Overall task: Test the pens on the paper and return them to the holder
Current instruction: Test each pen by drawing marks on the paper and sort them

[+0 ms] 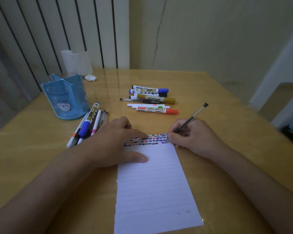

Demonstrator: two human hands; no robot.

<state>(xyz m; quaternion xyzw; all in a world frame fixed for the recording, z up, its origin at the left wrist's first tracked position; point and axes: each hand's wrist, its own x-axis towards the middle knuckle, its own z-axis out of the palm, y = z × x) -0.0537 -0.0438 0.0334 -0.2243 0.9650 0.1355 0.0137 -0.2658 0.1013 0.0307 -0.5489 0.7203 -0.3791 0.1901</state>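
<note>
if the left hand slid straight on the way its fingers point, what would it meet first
Probably the right hand gripping the black pen: the left hand lies flat on the paper, fingers pointing right along the colored test marks.

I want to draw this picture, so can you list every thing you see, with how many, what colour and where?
pen holder: one, blue, far left of table
paper: one, white lined sheet with coloured test marks at its top, centre near
pens by holder: a bunch, mixed colours, right beside the holder
pens at centre: about eight, blue, black, gold, white and red, mid table
black pen: one, in the writing hand
tissue: one crumpled, white, behind holder
table: one, tan wood
left hand: presses the paper
right hand: grips the black pen
</note>
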